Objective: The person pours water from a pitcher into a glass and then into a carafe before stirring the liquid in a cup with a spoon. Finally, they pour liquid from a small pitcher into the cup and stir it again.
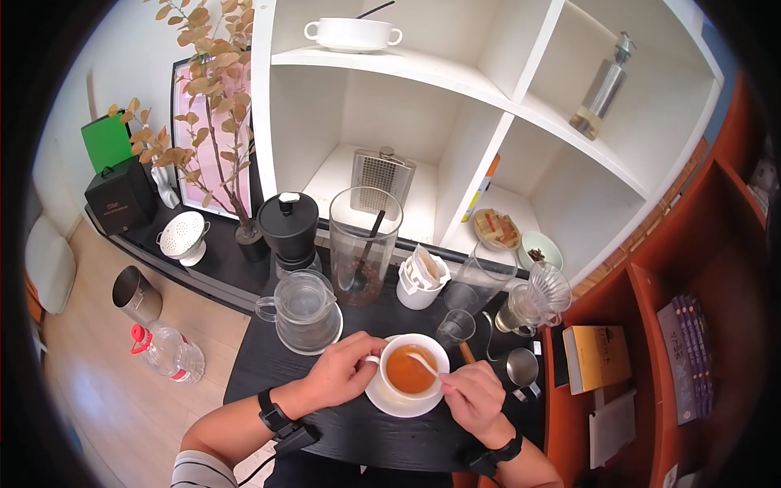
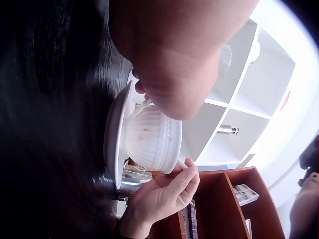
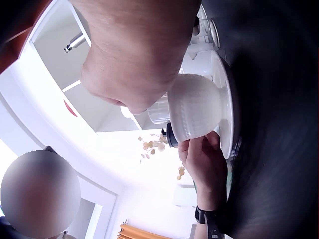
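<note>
Head view shows a black table (image 1: 366, 439), with a saucer (image 1: 403, 410) near its front edge, about midway between the side edges, bearing a white cup (image 2: 152, 139) of amber liquid (image 1: 403, 376); the left hand (image 1: 346, 372) grips the cup's handle (image 1: 372, 359) and the right hand (image 1: 474, 396) pinches a white spoon (image 1: 422, 363) dipped in the liquid. Stirring looks to be the step in hand, so the next move likely calls for holding the cup steady and turning the spoon gently. Pale writing on a black box (image 1: 120, 197) past the table's left edge and on purple books (image 1: 690, 350) beyond its right edge is too small to read surely.
</note>
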{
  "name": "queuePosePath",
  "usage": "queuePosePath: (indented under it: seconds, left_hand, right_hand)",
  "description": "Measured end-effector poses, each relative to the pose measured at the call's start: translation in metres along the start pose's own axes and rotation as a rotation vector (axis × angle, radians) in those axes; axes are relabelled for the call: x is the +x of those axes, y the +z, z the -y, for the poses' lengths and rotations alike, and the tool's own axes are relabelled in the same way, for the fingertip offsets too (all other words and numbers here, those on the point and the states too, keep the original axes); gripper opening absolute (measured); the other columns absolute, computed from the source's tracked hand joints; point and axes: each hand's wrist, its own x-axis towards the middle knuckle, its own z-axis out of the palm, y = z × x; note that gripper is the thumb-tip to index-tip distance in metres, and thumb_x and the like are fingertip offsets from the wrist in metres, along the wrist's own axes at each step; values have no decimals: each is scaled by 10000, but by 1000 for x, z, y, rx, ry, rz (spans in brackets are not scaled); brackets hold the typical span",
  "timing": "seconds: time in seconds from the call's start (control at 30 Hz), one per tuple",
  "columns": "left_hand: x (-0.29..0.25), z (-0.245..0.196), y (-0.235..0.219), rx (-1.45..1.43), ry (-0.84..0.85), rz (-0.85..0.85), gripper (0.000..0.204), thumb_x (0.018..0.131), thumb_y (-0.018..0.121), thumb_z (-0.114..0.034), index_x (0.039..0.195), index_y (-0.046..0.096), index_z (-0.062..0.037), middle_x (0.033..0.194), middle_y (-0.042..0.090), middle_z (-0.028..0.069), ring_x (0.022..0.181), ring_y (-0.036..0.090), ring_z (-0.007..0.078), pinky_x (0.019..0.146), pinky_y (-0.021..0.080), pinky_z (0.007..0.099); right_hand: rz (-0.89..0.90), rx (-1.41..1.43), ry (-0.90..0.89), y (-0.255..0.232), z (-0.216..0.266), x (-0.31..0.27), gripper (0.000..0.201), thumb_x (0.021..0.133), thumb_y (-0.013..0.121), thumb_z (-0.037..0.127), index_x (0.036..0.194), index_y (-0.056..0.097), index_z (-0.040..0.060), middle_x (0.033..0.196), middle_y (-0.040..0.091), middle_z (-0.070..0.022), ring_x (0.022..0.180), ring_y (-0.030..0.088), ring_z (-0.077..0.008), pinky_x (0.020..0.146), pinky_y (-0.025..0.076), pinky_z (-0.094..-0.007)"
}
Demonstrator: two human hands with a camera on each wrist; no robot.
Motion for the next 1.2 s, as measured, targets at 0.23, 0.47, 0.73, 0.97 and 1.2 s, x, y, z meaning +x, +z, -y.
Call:
queuePosePath:
  seconds: [0.23, 0.47, 0.73, 0.97, 1.2]
  left_hand:
    - [0, 1, 0, 9, 15, 2, 346, 927, 597, 60, 1246, 707, -16, 1003, 669, 92, 802, 656, 164, 691, 530, 282]
    - [0, 0, -1, 5, 15, -1, 345, 926, 600, 63, 1244, 707, -17, 999, 668, 91, 799, 652, 158, 686, 524, 279]
    - [0, 1, -1, 10, 13, 6, 341, 931, 600, 60, 1245, 705, -17, 995, 664, 90, 798, 650, 160, 691, 527, 279]
    - [0, 0, -1, 2, 2, 10, 344, 934, 599, 59, 1253, 701, -18, 1006, 664, 89, 801, 650, 157, 690, 526, 277]
    - [0, 1, -1, 7, 13, 6, 342, 931, 603, 57, 1250, 702, -15, 1000, 664, 89, 799, 648, 154, 686, 522, 275]
  right_hand:
    - [-38, 166, -2, -1, -5, -11, 157, 823, 830, -4, 969, 778, 16, 862, 734, -96, 753, 699, -270, 651, 527, -364]
    - [52, 37, -47, -1, 1, 2, 204, 791, 849, 1, 983, 781, 20, 868, 735, -93, 757, 702, -263, 667, 529, -364]
    - [-94, 93, -18, -3, -6, -11, 58, 930, 775, 55, 958, 751, 11, 785, 690, -82, 681, 656, -252, 639, 520, -356]
    - [50, 129, -68, -1, 1, -1, 215, 804, 861, 23, 1007, 790, 9, 856, 724, -92, 742, 693, -259, 668, 536, -369]
    - [-84, 8, -14, -5, -7, -9, 211, 813, 864, 34, 1009, 790, 14, 856, 725, -97, 730, 693, -261, 663, 530, -356]
